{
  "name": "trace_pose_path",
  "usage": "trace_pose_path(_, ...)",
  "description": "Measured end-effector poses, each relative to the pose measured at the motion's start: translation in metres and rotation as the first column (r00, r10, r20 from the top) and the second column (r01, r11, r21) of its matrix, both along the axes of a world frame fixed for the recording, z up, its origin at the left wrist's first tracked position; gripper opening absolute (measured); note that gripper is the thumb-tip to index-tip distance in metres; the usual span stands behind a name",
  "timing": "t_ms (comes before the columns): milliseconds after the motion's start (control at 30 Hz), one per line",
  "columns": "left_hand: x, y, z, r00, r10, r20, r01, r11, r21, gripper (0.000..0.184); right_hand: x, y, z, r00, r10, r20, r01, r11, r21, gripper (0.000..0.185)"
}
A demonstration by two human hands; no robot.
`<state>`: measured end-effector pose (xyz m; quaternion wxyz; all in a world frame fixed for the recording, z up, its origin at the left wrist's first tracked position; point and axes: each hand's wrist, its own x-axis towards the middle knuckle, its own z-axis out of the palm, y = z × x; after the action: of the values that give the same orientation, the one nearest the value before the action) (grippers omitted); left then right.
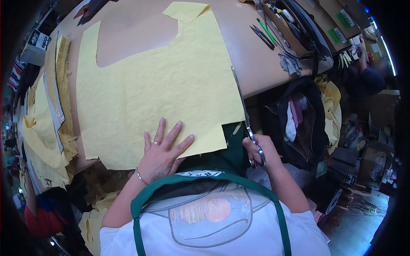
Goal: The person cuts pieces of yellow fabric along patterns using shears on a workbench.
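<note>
A large piece of pale yellow fabric (158, 89) covers much of the table, with a deep curved cutout at its far side and a notch at its near right corner. My left hand (164, 153) lies flat on its near edge, fingers spread, a ring on one finger. In my right hand (265, 151) are metal scissors (249, 128), held by the handles just right of the notch. Their long blades point away from me along the fabric's right edge. A small scrap (237, 128) rests on the green apron (232, 143) below the notch.
Stacked yellow fabric (63, 94) stands at the left. A box of tools (286, 25), a green pen (265, 29), dark snips (262, 36) and a grey rag (290, 64) are at the far right. An open black bag (303, 123) hangs beside the table. Other people are at both sides.
</note>
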<state>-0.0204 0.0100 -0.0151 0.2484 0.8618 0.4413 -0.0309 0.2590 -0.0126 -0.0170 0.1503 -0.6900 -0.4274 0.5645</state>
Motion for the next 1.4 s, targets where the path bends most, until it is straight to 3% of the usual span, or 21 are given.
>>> trace_pose_path(167,-0.001,-0.001,0.001,1.0,0.002,0.018,-0.002,1.0,-0.001,0.061,0.002,0.009,-0.002,0.994,0.028,-0.11,-0.019,0.996,0.083,0.055)
trace_pose_path(200,0.0,-0.002,0.001,1.0,0.002,0.022,-0.002,1.0,-0.01,0.062,0.005,0.012,-0.008,0.99,0.029,-0.141,-0.025,0.999,0.03,0.056)
trace_pose_path(333,-0.001,-0.007,0.0,1.0,-0.005,0.029,0.007,0.999,-0.043,0.064,0.003,0.03,-0.004,0.994,0.022,-0.107,-0.022,1.0,0.001,0.07)
trace_pose_path(633,-0.003,-0.011,0.0,0.998,0.005,0.056,-0.002,0.998,-0.058,0.067,-0.003,0.022,-0.001,0.998,0.026,0.056,-0.027,0.999,0.023,0.071)
trace_pose_path(933,-0.006,-0.013,-0.006,0.999,-0.007,0.049,0.009,0.999,-0.041,0.061,-0.006,0.017,-0.004,0.998,-0.009,0.068,0.005,0.998,0.057,0.066)
trace_pose_path(1133,-0.003,-0.012,-0.002,0.997,0.009,0.082,-0.002,0.997,-0.083,0.068,-0.006,0.016,-0.001,0.994,-0.015,0.108,0.014,1.0,0.003,0.064)
trace_pose_path(1400,-0.008,-0.014,-0.004,0.998,-0.049,0.045,0.051,0.997,-0.062,0.061,-0.003,0.025,-0.005,1.0,-0.004,-0.007,0.004,1.0,0.026,0.069)
